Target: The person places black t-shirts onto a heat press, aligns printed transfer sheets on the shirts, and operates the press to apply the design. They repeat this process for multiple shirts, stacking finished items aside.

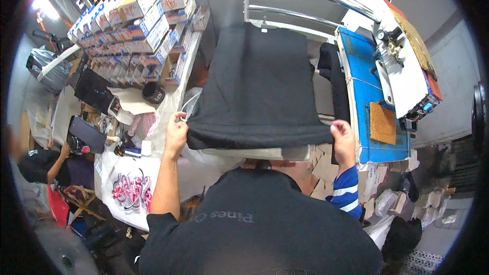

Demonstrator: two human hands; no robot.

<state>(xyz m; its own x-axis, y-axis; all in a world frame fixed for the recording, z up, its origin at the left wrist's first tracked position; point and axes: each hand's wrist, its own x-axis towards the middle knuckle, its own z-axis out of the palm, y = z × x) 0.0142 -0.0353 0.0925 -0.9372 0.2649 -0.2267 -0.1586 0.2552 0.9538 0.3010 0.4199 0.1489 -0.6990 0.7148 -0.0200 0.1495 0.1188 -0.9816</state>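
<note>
A black fabric garment lies flat over a pale board or platen in front of me. My left hand pinches the near left corner of its folded hem, and my right hand, with a blue striped sleeve below it, pinches the near right corner. Beside the right side of the garment is another dark cloth, partly hidden.
Stacked boxes fill a bench at the left. A white machine with a blue bed and brown pad stands at right. A co-worker's arm shows at far left; cardboard pieces lie below.
</note>
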